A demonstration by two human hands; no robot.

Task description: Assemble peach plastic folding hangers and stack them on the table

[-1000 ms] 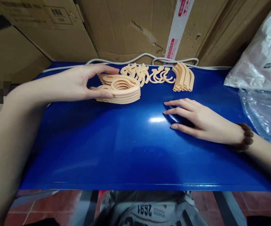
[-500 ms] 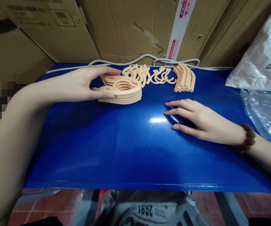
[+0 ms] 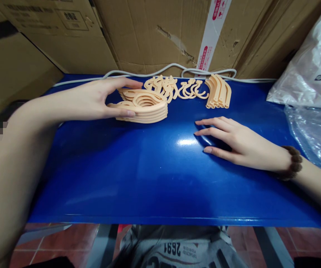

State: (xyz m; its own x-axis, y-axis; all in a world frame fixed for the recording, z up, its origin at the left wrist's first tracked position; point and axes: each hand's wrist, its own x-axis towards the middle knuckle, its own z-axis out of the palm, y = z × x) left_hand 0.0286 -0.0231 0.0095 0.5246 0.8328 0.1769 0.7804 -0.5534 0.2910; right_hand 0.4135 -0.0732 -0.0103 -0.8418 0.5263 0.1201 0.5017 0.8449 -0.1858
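At the table's back left, my left hand [image 3: 99, 98] is closed around the end of a stack of peach plastic hanger parts [image 3: 149, 111]. Its thumb presses on the near side and a finger reaches along the far side; the other fingertips are hidden. The stacked parts are curved and have oval openings. My right hand [image 3: 230, 139] rests palm down on the blue tabletop with fingers apart, holding nothing. Beyond it lie several curved peach tubes [image 3: 218, 92]. Peach plastic hooks [image 3: 191, 89] and small branching peach pieces [image 3: 163, 86] are set out between the tubes and the stack.
A white cable [image 3: 171, 66] runs along the back edge of the blue table [image 3: 138, 178]. Cardboard boxes [image 3: 146, 33] stand behind it. White plastic bags [image 3: 305, 70] and clear plastic film [image 3: 313, 137] lie at the right.
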